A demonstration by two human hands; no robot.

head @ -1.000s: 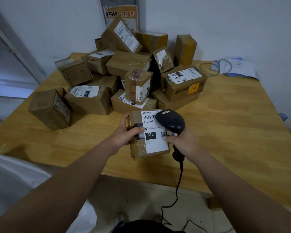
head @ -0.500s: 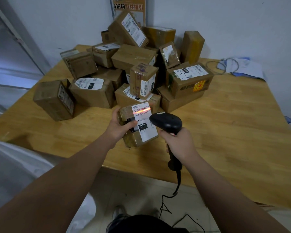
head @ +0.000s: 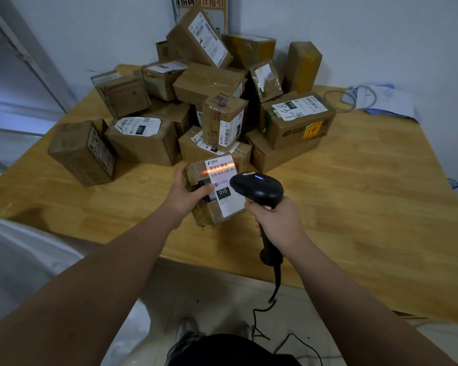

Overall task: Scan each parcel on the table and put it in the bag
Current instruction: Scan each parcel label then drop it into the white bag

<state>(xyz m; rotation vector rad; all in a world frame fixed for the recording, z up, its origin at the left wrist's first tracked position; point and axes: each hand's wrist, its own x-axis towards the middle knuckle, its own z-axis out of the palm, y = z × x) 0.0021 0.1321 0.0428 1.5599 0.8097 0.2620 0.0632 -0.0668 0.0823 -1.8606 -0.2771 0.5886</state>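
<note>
Parcel was held just above the table, its left side gripped by the left hand. The right hand was curled round the scanner, whose red line, absent a second earlier, now crossed the barcode, so bagging probably came next. The bag was cut off at left.

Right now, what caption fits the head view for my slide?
Left hand holds a parcel while right hand aims the scanner, red beam crossing the barcode.
</note>
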